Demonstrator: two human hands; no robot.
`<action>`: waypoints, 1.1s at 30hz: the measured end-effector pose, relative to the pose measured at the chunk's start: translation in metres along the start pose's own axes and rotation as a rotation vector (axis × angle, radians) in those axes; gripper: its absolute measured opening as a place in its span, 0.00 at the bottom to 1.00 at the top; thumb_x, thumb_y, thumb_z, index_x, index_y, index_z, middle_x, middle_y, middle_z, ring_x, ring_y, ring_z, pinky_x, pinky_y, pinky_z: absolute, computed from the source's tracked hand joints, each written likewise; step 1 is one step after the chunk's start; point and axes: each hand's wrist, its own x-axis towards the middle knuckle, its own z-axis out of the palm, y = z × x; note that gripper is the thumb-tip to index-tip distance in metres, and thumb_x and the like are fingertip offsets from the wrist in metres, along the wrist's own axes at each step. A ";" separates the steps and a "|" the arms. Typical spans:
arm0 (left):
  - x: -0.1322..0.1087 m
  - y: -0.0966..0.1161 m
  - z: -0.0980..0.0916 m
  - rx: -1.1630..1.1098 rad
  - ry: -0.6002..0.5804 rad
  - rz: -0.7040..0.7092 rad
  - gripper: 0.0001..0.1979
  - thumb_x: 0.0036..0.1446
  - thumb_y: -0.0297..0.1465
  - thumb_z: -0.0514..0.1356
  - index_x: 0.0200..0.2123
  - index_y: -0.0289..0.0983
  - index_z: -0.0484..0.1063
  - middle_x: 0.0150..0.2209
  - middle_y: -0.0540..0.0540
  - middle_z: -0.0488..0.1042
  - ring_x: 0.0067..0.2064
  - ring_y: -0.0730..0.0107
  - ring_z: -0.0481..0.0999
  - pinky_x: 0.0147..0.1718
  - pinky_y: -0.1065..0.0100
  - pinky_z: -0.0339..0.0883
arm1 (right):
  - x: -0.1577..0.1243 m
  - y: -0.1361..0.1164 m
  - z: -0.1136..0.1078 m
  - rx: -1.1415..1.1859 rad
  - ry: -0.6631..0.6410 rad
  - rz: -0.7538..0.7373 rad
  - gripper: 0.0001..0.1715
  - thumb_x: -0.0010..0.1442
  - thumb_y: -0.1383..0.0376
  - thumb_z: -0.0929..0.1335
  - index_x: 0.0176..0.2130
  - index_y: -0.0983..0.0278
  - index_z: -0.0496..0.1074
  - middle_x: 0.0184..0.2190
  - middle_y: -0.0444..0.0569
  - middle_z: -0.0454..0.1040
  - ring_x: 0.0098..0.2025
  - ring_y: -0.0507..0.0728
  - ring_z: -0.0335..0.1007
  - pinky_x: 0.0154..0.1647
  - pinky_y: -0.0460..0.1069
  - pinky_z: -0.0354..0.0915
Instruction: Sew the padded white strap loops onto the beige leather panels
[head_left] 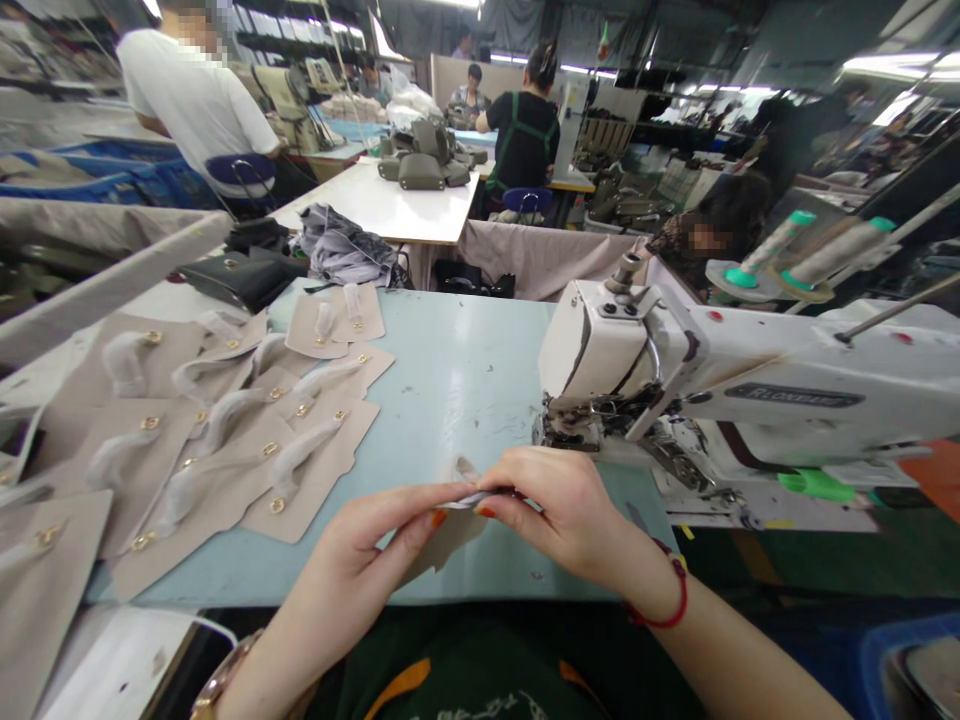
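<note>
My left hand [375, 535] and my right hand [559, 500] meet over the front of the pale blue table. Between their thumbs and fingers they pinch a thin pale piece [466, 500], mostly covered by the fingers, so its kind is unclear. Beneath the hands shows a brownish patch; whether it is part of that piece or a shadow I cannot tell. To the left lie several beige panels [315, 480] with gold-coloured metal fittings and strap handles wrapped in whitish film. A white industrial sewing machine [750, 370] stands just beyond my right hand.
Two thread cones [772, 250] stand behind the machine. Dark bags [244, 275] and a grey cloth bundle [345, 245] lie at the back left. A white table [442, 215] beyond holds dark grey pieces. Several people sit farther off. A blue bin [874, 640] is at lower right.
</note>
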 end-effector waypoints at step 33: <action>0.005 0.006 0.004 0.048 0.005 0.001 0.15 0.64 0.30 0.55 0.49 0.47 0.76 0.43 0.51 0.82 0.41 0.67 0.81 0.43 0.69 0.75 | 0.001 -0.006 -0.010 -0.231 -0.033 -0.044 0.17 0.69 0.57 0.62 0.41 0.66 0.74 0.34 0.48 0.77 0.33 0.51 0.70 0.34 0.45 0.61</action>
